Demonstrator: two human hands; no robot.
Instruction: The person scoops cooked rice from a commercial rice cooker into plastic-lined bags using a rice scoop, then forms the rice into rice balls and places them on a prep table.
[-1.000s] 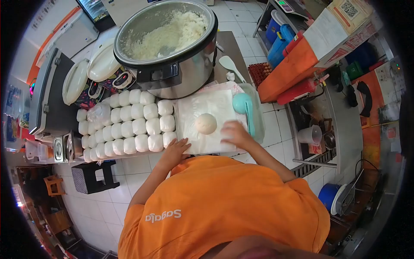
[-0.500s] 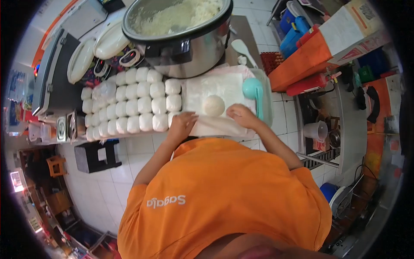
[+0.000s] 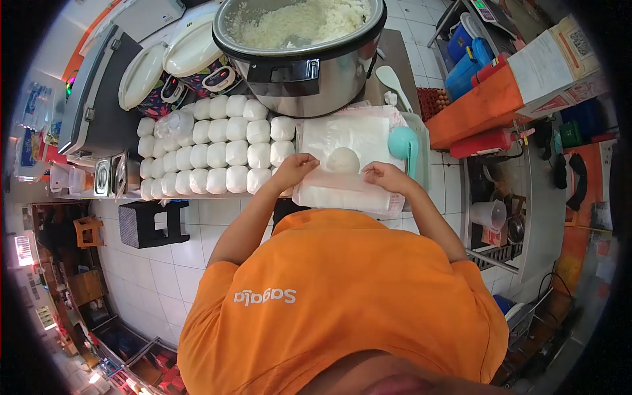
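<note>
A round mound of white rice (image 3: 343, 160) sits on a stack of white wrapping paper (image 3: 355, 131). My left hand (image 3: 297, 170) pinches the near left corner of the top sheet. At the near right corner, my right hand (image 3: 387, 176) grips the same sheet between thumb and fingers. The sheet's near edge is raised between my hands, just in front of the rice, touching or almost touching it. To the right of the rice, a turquoise scoop (image 3: 403, 142) lies on the paper with its handle toward me.
Several rows of wrapped white bundles (image 3: 217, 155) fill the table on the left. A large steel cooker (image 3: 303, 85) full of rice stands behind the paper. Two rice cookers (image 3: 197, 52), a white paddle (image 3: 394, 85) and a dark cooler box (image 3: 99, 99) surround the work area.
Both hands have drawn the sheet's near edge up and away from me, closer to the rice. The whole view has shifted slightly right and down.
</note>
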